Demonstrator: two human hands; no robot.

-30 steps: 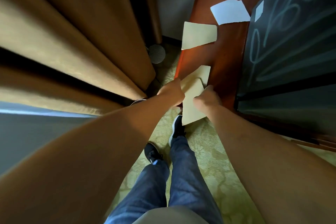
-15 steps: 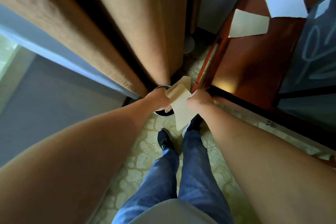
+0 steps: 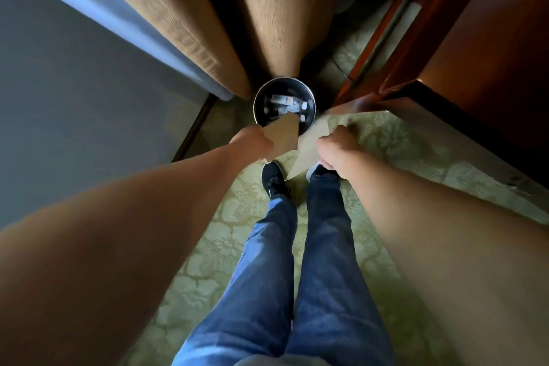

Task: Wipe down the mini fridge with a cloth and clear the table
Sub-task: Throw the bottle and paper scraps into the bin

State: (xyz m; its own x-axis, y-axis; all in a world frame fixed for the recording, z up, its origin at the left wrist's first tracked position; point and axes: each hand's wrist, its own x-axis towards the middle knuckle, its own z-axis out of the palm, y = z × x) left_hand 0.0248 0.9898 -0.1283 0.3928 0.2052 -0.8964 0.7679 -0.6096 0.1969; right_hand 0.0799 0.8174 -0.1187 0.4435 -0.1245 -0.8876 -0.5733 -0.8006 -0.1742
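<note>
Head view, looking straight down. I take the round black waste bin with a bright metal rim [image 3: 256, 104] as my landmark. My left hand [image 3: 252, 142] sits just on the near-left side of the bin, its fingers curled round the left edge of a tan rectangular paper sheet [image 3: 283, 135]; the sheet's far corner reaches over the bin's near rim, above the opening. My right hand [image 3: 335, 149] is on the near-right side of the bin, thumb and fingers pinching the right edge of a second tan paper sheet [image 3: 309, 147], a long pointed piece that slants from beside the bin's rim back toward my shoes. The two sheets lie side by side between the hands; I cannot tell whether they touch. Inside the bin lie pale, small packets or bottles; their labels are too small and blurred to read, and neither sheet carries any writing that I can see. Beyond the bin hang tan woven curtains [image 3: 267, 15]. To the bin's right stands a reddish-brown wooden table [image 3: 481, 38]. Nearer than the bin, black shoes [image 3: 273, 180] and blue jeans [image 3: 297, 270] stand on green patterned carpet [image 3: 416, 157].
</note>
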